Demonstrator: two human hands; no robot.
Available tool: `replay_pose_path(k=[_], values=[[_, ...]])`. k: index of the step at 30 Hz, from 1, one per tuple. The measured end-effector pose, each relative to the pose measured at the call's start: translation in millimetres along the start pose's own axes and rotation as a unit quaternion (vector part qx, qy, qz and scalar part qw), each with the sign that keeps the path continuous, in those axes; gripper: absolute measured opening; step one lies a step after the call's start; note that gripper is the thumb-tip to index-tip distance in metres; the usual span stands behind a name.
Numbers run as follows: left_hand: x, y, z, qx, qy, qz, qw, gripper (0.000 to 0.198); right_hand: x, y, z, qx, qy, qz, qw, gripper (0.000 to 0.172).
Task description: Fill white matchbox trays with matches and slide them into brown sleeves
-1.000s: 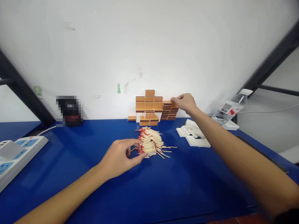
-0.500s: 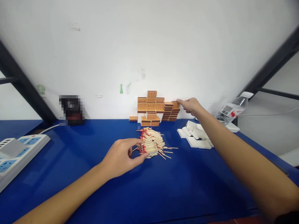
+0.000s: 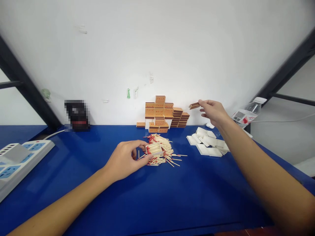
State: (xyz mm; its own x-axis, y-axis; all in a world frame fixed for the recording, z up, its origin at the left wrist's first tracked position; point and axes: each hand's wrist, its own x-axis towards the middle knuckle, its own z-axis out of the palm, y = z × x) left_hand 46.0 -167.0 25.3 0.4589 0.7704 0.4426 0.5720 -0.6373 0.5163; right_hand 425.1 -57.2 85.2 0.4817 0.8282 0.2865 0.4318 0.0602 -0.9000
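Between thumb and fingers, my left hand (image 3: 128, 159) grips a white matchbox tray (image 3: 154, 149) filled with red-tipped matches. The tray is over a heap of loose matches (image 3: 167, 152) on the blue table. Up to the right, my right hand (image 3: 212, 109) pinches an orange-brown matchbox sleeve (image 3: 194, 106), held tilted in front of the wall. Its near end looks hollow. Left of that hand stand stacked matchbox sleeves (image 3: 177, 117) in two columns. Beside them rises a stepped pile of printed matchboxes (image 3: 159, 111).
White empty trays (image 3: 208, 142) lie heaped on the right. Behind them a clear plastic bottle (image 3: 249, 113) leans, partly hidden by my right arm. A power strip (image 3: 27, 160) is on the left, and a pixelated dark object (image 3: 77, 116) stands against the wall.
My right hand has lifted a sleeve off the top of the right column and moved it rightward. My left hand has shifted the filled tray slightly up and left.
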Motion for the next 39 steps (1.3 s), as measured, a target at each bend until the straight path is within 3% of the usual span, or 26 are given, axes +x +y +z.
replay_pose_path(k=[3, 5, 9, 13, 24, 33, 39], values=[[0.2, 0.2, -0.7, 0.003, 0.011, -0.008, 1.000, 0.031, -35.1, -2.1, -5.2, 0.026, -0.024, -0.068, 0.997, 0.031], [0.0, 0.9, -1.3, 0.008, 0.020, -0.005, 1.000, 0.031, -63.3, -3.8, -0.8, 0.056, -0.097, -0.119, 0.987, 0.038], [-0.6, 1.2, -1.7, 0.023, 0.040, 0.011, 0.999, 0.031, -116.7, -7.0, 21.8, 0.071, -0.222, -0.067, 0.970, 0.049], [-0.4, -0.6, 0.1, 0.034, 0.042, 0.026, 0.998, 0.031, -147.1, -5.5, 42.0, 0.111, -0.304, -0.017, 0.946, 0.050], [-1.9, 0.0, 4.9, 0.038, 0.054, 0.055, 0.996, 0.031, -163.1, -6.8, 49.7, 0.125, -0.317, 0.044, 0.939, 0.042], [-0.8, -0.8, 2.4, 0.043, 0.069, 0.035, 0.996, 0.026, -169.9, -11.4, 46.2, 0.090, -0.326, -0.032, 0.941, 0.036], [-0.7, -2.3, 2.2, 0.010, 0.064, 0.013, 0.998, 0.029, -171.1, -10.7, 46.0, 0.093, -0.340, -0.032, 0.935, 0.035]])
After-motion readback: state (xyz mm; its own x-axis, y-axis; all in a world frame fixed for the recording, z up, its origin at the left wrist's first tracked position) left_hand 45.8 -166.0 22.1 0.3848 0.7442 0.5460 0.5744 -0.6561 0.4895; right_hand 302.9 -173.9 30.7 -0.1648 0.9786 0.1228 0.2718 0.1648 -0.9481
